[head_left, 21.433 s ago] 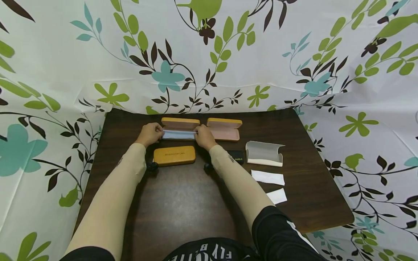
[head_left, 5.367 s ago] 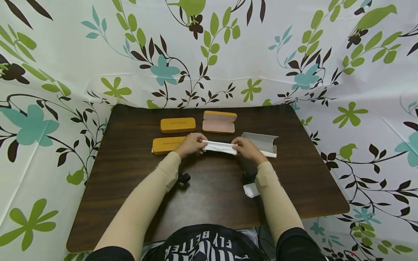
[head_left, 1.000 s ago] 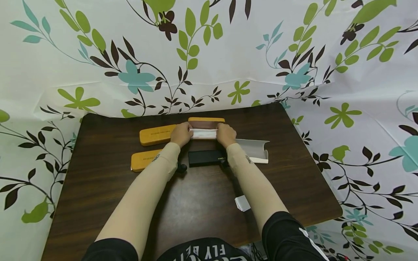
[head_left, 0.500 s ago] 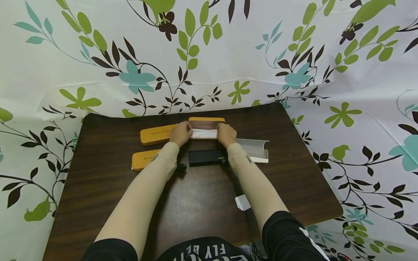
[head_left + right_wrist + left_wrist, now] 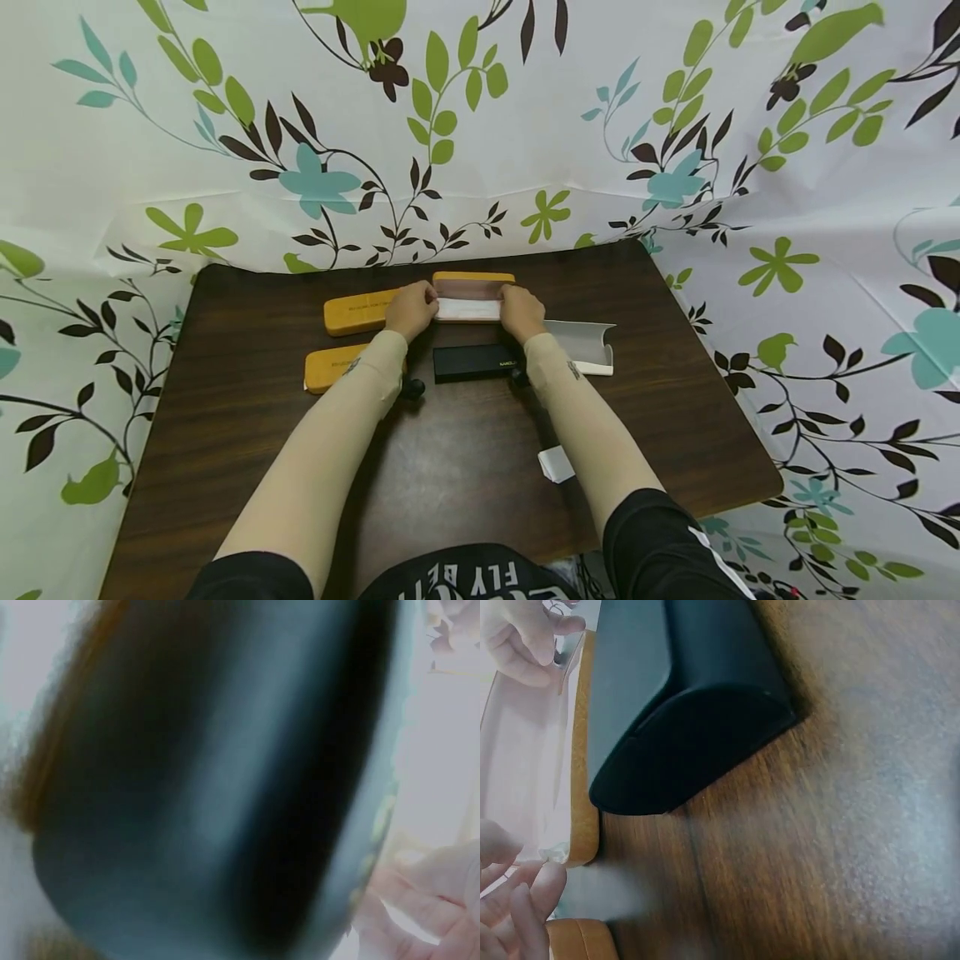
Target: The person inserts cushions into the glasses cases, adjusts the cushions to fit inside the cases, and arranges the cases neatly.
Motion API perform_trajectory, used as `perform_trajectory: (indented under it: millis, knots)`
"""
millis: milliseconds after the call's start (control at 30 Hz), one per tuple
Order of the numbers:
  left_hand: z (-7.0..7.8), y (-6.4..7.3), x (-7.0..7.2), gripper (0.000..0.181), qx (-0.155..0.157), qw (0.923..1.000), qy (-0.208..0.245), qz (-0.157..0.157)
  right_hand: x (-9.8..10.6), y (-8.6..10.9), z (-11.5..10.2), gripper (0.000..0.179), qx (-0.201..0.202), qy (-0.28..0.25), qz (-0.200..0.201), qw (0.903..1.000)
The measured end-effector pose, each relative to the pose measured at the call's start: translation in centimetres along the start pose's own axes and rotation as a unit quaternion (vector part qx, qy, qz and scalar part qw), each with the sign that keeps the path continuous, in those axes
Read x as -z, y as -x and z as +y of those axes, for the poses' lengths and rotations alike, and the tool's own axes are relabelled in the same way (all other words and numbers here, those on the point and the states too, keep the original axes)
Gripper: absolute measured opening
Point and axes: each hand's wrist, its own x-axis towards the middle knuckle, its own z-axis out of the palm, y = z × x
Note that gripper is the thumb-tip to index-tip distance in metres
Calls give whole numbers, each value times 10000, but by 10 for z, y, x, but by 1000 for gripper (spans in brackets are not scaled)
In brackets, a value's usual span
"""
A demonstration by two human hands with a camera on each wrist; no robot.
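A yellow eyeglass case [image 5: 474, 277] with pink lining lies with its lid up at the back of the table. A folded white cloth [image 5: 468, 310] lies along its bottom half. My left hand [image 5: 411, 310] pinches the cloth's left end at the case's corner; in the left wrist view the fingertips [image 5: 549, 881] meet there. At the other end my right hand [image 5: 522, 312] holds the cloth, its fingertips partly hidden in the head view. Just in front stands a black eyeglass case [image 5: 472, 363], which fills much of the right wrist view.
Left of the hands lie two closed yellow eyeglass cases, one at the back [image 5: 358, 313] and one nearer [image 5: 330, 369], partly under the left forearm. An open white case [image 5: 581, 343] is on the right. A small white folded piece [image 5: 555, 464] lies beside the right forearm.
The back left case, earlier open with a blue cloth, is closed. The white cloth went from mid-air into the right yellow case. In the last second, the left hand shifted slightly left.
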Motion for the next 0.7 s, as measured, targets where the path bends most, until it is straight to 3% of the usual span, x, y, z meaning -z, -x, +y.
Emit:
perform_trajectory:
  millis: [133, 300, 433, 600, 700]
  knots:
    - [-2, 3, 2, 11, -32, 10000, 47, 54, 2, 3, 1, 29, 99, -16, 57, 9999]
    - [0, 4, 6, 11, -175, 9992, 44, 362, 7, 10, 2, 26, 243, -47, 213, 9995]
    - [7, 6, 13, 22, -300, 9981, 7, 530, 11, 14, 3, 22, 359, -137, 477, 9981]
    - [12, 6, 20, 52, -641, 9974, -21, 324, 16, 19, 3, 17, 369, -371, 921, 9944]
    - [12, 6, 21, 64, -957, 9953, -139, -5, 17, 18, 3, 34, 380, -547, 952, 9932]
